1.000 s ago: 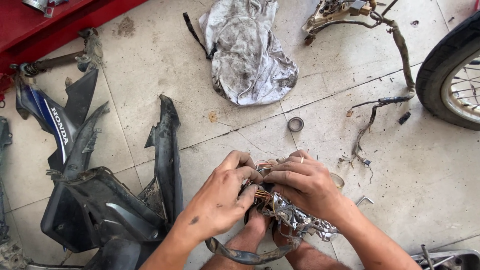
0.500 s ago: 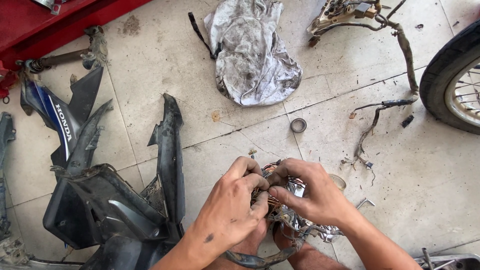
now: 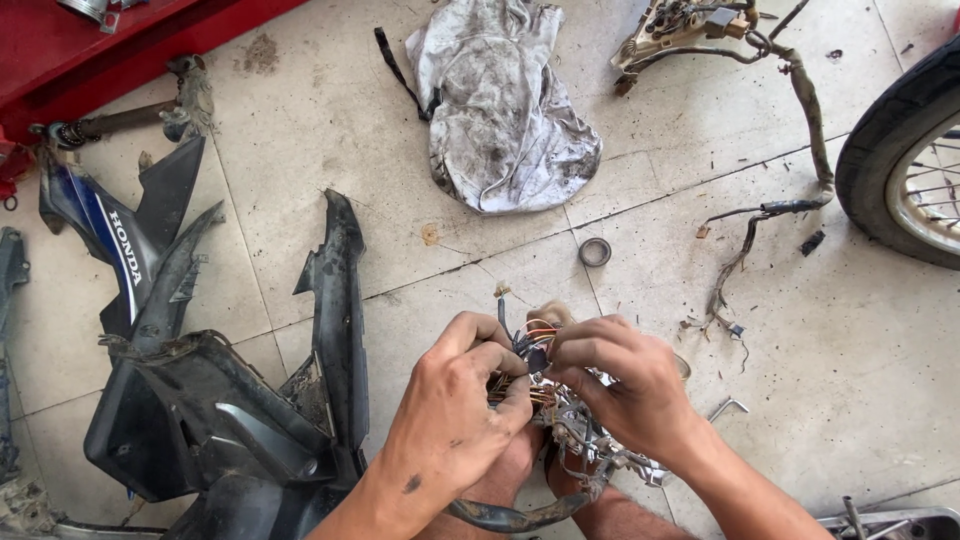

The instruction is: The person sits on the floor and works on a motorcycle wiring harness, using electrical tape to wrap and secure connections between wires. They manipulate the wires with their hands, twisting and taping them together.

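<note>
Head view: both hands meet low centre over a tangled wiring harness [image 3: 560,415] held above the person's knees, close to the body, probably so the small wires can be seen and worked. Left hand [image 3: 455,415] has its grip clamped on the coloured wire bundle from the left; right hand [image 3: 630,385] pinches a dark connector at the top, fingertips together. Harness long axis runs roughly from the upper wire ends down toward the person, and a black sleeved loop hangs below. Around on the tiled floor [image 3: 860,360]: dark scooter fairings [image 3: 220,420] left, dirty rag [image 3: 505,110] ahead, small ring [image 3: 594,252], tyre [image 3: 895,150] right.
</note>
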